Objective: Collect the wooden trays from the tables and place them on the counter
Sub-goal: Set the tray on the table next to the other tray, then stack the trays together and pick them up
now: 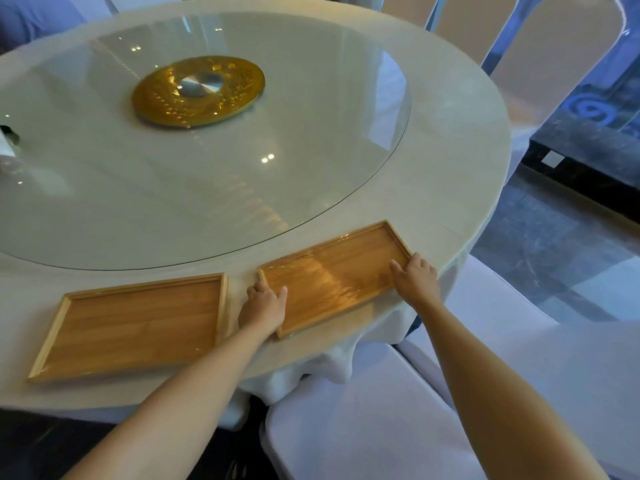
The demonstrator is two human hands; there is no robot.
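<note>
Two flat wooden trays lie on the near edge of a round white-clothed table (460, 140). The right tray (332, 275) sits angled, with a shiny film over its inside. My left hand (265, 303) grips its left short edge, thumb over the rim. My right hand (415, 277) holds its right short edge, fingers curled on the rim. The tray still rests on the cloth. The left tray (135, 323) lies untouched, just left of my left hand.
A big glass turntable (207, 188) with a gold hub (197, 91) covers the table's middle. White-covered chairs (398, 410) stand close under my arms and around the far right side. A dark patterned floor (554, 244) shows at the right.
</note>
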